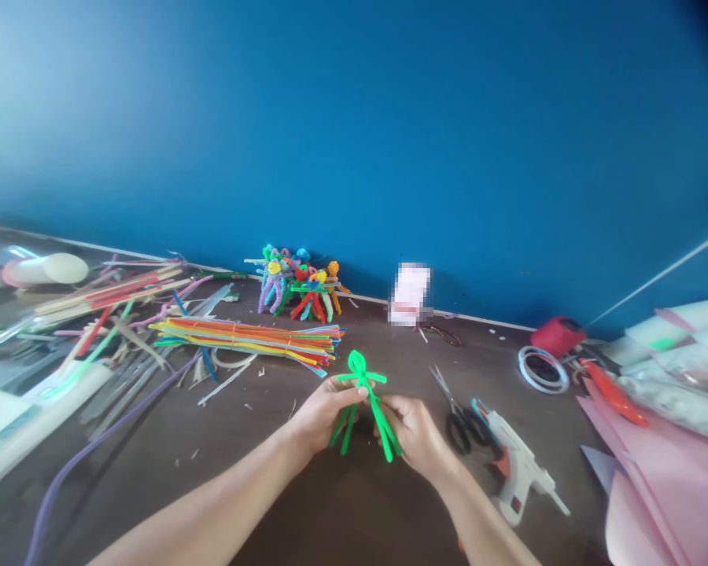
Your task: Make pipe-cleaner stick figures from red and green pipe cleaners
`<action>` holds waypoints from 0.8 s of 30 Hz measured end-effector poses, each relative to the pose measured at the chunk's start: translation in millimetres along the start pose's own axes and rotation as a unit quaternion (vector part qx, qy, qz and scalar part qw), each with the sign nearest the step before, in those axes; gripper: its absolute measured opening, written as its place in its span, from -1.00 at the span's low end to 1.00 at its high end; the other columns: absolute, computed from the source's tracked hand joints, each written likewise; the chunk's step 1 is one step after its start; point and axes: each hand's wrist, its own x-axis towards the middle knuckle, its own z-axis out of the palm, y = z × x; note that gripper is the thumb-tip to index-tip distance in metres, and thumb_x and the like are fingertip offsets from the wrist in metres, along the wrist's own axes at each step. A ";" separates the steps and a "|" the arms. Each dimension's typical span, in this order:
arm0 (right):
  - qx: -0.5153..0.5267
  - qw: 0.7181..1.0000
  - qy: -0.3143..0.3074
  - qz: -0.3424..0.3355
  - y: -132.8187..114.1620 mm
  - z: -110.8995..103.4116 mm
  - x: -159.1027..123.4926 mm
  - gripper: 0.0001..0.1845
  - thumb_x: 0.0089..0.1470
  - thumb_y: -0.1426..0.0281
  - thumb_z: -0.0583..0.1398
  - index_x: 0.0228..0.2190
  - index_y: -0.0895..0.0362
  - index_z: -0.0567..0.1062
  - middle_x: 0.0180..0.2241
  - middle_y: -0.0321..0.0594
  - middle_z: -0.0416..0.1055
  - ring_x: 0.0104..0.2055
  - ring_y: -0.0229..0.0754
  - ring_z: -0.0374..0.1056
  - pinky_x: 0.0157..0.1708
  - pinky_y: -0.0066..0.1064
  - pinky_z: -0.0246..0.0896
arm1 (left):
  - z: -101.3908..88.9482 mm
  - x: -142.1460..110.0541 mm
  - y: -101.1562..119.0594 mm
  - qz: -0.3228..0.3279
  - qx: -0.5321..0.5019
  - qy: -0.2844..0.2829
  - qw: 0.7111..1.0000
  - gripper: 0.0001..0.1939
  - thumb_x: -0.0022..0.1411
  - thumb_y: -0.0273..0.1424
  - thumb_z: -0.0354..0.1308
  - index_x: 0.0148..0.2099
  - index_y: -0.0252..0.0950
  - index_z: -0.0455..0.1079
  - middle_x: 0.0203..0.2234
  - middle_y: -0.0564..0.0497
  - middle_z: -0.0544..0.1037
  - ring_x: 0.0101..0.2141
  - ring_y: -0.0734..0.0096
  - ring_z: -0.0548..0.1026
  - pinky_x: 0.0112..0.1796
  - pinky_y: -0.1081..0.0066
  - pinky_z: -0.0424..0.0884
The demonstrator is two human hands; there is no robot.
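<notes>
I hold a green pipe-cleaner stick figure [363,393] upright over the brown table [253,472]. It has a looped head, two short arms and long legs. My left hand [322,417] pinches its body and one leg from the left. My right hand [413,436] grips the other leg from the right. Both hands are closed on the figure.
A bundle of coloured pipe cleaners [248,338] lies behind my left hand. Finished coloured figures [298,291] stand by the blue wall. Scissors [463,417] and a white glue gun [519,468] lie right of my hands. Pink sheets [661,472] sit far right, sticks and scraps [94,314] far left.
</notes>
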 end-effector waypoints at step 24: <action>0.249 0.959 0.042 0.130 7.1 15.3 6.0 -0.58 -0.19 0.06 0.20 -0.56 0.17 0.28 -0.75 -0.43 0.28 -0.78 -0.38 0.21 -0.76 -0.57 0.13 | 8.3 -2.8 -9.0 0.005 -0.047 -0.059 0.997 -0.78 0.02 -0.34 0.14 -0.26 -0.33 0.30 -0.67 0.03 0.42 -0.68 0.34 0.39 -0.66 0.38 0.30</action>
